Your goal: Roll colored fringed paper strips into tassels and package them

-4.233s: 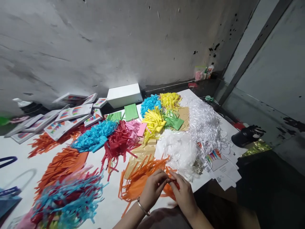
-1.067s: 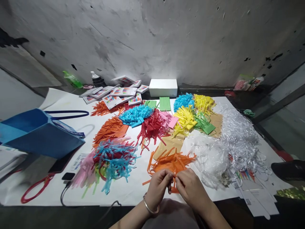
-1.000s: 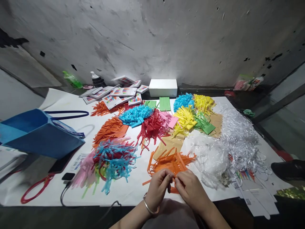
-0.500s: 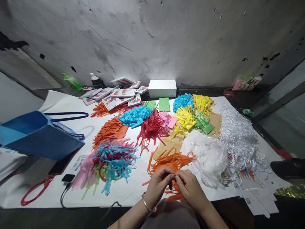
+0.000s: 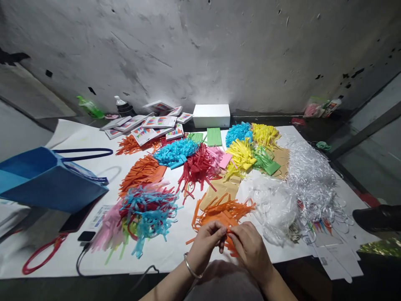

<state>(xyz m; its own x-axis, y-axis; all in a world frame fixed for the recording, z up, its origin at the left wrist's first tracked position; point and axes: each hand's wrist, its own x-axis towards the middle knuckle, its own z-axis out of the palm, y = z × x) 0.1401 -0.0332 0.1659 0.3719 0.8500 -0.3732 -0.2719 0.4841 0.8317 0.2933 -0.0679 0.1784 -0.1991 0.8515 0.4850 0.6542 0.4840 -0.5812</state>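
Orange tissue is pinched where the two hands meet: the left hand (image 5: 205,243) and the right hand (image 5: 251,246) each close thumb and fingers narrowly on a thin orange strip (image 5: 229,230). I can't make out how it is folded in there, but orange ends show just beneath the fingertips. Directly beyond the fingers, on smooth white paper (image 5: 172,260), spreads a shaggy orange heap (image 5: 219,216), flat in its middle and ragged along its edges, overlapping a creased tan sheet (image 5: 223,188). To the fingers' right sits a billow of crinkled clear plastic (image 5: 275,205), and past it a wiry tangle of white cord (image 5: 310,175). Farther out from the fingertips, crimson ribbons (image 5: 198,165) sprawl near a bushy yellow tuft (image 5: 240,154); beyond these a flat green pad (image 5: 214,137) lies before a crisp-edged white box (image 5: 211,116). Left of the fingers, well apart, flops a mixed bunch (image 5: 149,207) of blue, red and pink streamers, with an angular blue bag (image 5: 59,190) farther out that way.
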